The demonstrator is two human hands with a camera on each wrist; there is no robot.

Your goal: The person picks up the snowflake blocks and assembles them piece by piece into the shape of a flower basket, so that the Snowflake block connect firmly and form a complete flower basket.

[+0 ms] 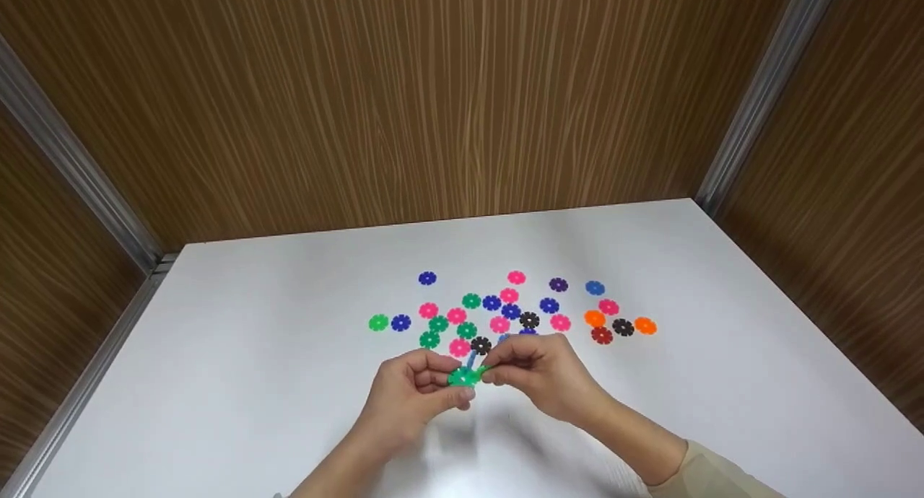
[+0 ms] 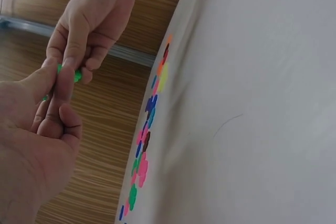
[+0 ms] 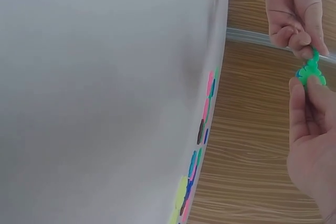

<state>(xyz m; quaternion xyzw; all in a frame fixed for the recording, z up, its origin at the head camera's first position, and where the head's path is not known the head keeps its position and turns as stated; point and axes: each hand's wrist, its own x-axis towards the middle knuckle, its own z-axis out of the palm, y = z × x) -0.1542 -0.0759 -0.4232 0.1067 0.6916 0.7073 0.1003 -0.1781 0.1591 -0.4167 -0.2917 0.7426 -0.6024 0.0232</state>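
L hand (image 1: 413, 393) & R hand (image 1: 547, 377) both pinch green notched plastic discs (image 1: 468, 381), above near part of white flat table (image 1: 216, 382); yellow flat piece (image 2: 163, 78) appears in wrist views, not in head view

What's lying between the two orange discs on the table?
A black disc: the head view shows it between one orange disc and the other orange disc, slightly nearer the person.

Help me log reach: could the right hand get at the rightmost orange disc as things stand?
Probably yes: the rightmost orange disc lies uncovered beyond the right hand, though its grip, pinching a green piece, must likely release first.
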